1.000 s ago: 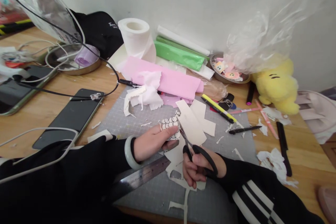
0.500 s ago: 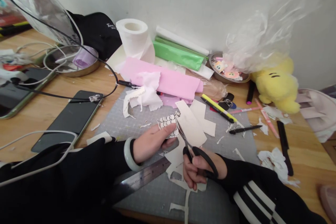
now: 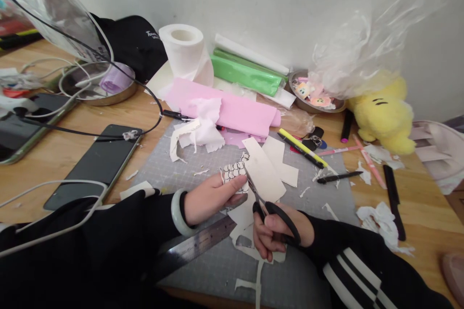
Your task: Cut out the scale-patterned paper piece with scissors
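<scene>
A small white paper piece (image 3: 234, 172) with black scalloped lines is pinched between the thumb and fingers of my left hand (image 3: 213, 194). My right hand (image 3: 270, 234) has its fingers through the black handles of a pair of scissors (image 3: 260, 198). The blades point up and left, and their tips are at the right edge of the patterned paper. Beneath both hands is a grey cutting mat (image 3: 308, 270) strewn with paper scraps. White card strips (image 3: 264, 169) lie just beyond the scissors. A metal ruler (image 3: 203, 244) rests below my left wrist.
A phone (image 3: 96, 166) and cables are on the left. Behind the mat stand a paper roll (image 3: 183, 53), pink folded paper (image 3: 228, 108) and a green packet (image 3: 246, 72). Pens (image 3: 302, 148), crumpled tissue (image 3: 380, 222) and a yellow plush toy (image 3: 382, 116) lie to the right.
My left hand and the patterned paper have shifted slightly right and down, toward the scissors. My right hand with the scissors is nearly in the same place.
</scene>
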A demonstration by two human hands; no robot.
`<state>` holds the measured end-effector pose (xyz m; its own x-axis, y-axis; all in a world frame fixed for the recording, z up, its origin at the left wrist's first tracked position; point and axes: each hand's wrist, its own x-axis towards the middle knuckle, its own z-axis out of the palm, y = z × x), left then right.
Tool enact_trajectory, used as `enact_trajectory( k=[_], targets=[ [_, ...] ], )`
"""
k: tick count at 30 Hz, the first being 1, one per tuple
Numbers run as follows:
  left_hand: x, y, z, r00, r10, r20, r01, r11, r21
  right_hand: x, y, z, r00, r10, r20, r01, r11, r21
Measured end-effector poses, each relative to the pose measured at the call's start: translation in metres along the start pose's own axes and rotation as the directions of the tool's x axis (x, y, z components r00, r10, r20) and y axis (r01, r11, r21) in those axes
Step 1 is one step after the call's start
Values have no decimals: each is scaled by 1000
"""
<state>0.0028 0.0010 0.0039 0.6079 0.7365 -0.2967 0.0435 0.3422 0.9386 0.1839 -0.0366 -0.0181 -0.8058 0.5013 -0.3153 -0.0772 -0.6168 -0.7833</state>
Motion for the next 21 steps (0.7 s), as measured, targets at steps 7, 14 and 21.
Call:
enact_trajectory(
  k=[7, 14, 21],
  targets=[
    [0, -1, 0, 1000, 5, -4, -5, 1000, -29, 0, 3, -1, 1000, -11, -3, 11, 1000, 11],
    [1, -4, 0, 1000, -2, -5, 2, 999, -50, 1, 2, -1, 1000, 1, -6, -1, 999, 37],
    [1, -3, 0, 1000, -8, -26, 7, 999, -52, 0, 3, -1, 1000, -8, -3, 8, 999, 40]
  ],
)
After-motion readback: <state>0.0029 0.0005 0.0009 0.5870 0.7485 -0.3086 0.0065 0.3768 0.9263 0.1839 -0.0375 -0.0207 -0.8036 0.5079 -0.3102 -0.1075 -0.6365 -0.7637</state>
